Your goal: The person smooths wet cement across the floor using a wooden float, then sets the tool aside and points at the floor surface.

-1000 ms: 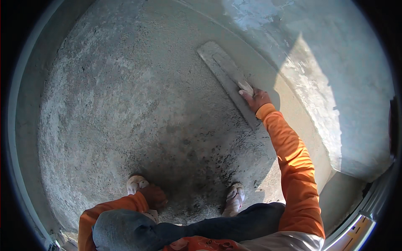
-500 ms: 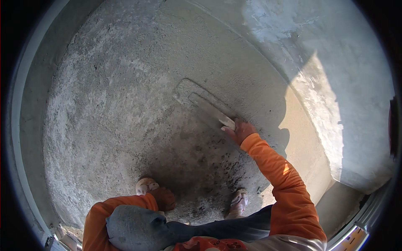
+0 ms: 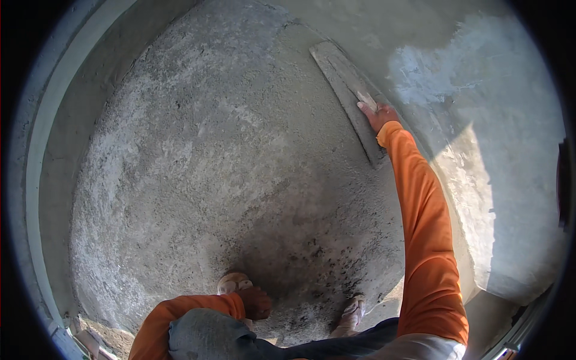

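Note:
My right hand [image 3: 380, 116] is wrapped round the pale handle of a long finishing trowel [image 3: 337, 79]. The trowel's flat, cement-smeared blade lies on the smooth wet cement [image 3: 300, 90], alongside the foot of the right-hand wall. My right arm reaches far forward in an orange sleeve. Low in the view, my left hand [image 3: 256, 302] hangs past my bent knee, beside my left foot. Its fingers look curled in, in shadow, and nothing shows in them.
Rough grey floor [image 3: 156, 168] spreads to the left, with dark crumbs [image 3: 312, 252] in front of my feet [image 3: 353, 309]. A plastered wall [image 3: 510, 150] with a sunlit patch stands at the right. A low wall [image 3: 72, 138] curves along the left side.
My right hand has carried the trowel forward and right, up against the wall's foot, and its blade has turned more lengthwise. My left hand stays by my knee. The view has shifted slightly.

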`<state>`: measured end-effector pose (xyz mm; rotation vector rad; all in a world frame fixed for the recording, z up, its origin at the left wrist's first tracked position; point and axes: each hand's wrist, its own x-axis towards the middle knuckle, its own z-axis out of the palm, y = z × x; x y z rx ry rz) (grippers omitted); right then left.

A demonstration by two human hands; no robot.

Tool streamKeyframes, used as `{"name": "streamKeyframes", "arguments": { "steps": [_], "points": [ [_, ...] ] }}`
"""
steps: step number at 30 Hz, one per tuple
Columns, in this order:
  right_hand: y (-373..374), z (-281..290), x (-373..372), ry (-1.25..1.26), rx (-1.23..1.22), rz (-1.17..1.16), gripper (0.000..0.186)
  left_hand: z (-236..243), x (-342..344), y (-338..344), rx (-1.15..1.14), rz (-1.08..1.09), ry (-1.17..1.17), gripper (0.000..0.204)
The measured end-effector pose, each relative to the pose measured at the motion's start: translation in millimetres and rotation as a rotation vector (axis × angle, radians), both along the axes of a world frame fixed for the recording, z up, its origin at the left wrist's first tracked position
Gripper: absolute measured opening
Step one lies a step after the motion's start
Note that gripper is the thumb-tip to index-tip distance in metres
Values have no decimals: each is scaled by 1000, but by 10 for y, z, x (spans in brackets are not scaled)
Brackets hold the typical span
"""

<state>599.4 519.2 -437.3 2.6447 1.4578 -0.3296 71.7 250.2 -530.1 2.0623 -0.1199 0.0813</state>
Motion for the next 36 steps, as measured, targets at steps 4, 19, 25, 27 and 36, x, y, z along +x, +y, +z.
{"name": "streamKeyframes", "arguments": {
  "steps": [4,19,25,27,36],
  "points": [
    [351,-282,250,-55,7,119,101,8,-27,16,-35,71,-45,18],
    [-588,80,-2099,284,-549,486,79,-28,-64,59,-147,-12,4,19],
    [394,223,-1065,133,-149,121,89,-5,-72,71,-146,-2,-19,22],
    [625,78,-452,35,-88,11,93,-6,-83,73,-141,9,-30,21],
    [529,-128,-350,108,-133,45,92,14,-52,106,-167,-56,1,18]
  ]
}}
